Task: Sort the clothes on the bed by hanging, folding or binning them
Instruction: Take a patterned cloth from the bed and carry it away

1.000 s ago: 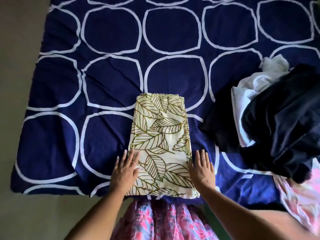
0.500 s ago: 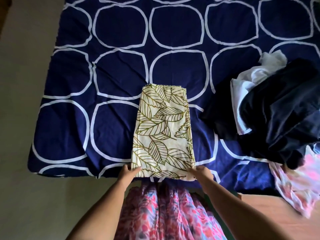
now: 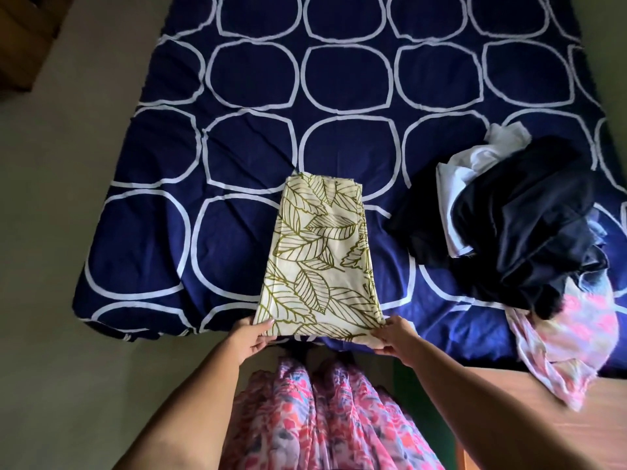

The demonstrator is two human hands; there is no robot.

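Observation:
A cream cloth with green leaf outlines (image 3: 320, 256) lies folded into a long strip on the navy bed cover with white rings (image 3: 237, 137). My left hand (image 3: 249, 335) pinches its near left corner. My right hand (image 3: 393, 337) pinches its near right corner at the bed's front edge. To the right sits a heap of clothes: a dark navy garment (image 3: 529, 225) on top, a white garment (image 3: 475, 171) under it, and a pink floral garment (image 3: 570, 337) hanging over the edge.
The bed's left edge drops to a pale floor (image 3: 68, 198). A wooden surface (image 3: 543, 418) shows at the lower right beside the bed. A brown piece of furniture (image 3: 23, 39) stands at the top left. My pink floral skirt (image 3: 322, 418) fills the bottom centre.
My hands slid from lying flat on the leaf cloth back to its near edge and now pinch its two near corners. The view has pulled back from the bed.

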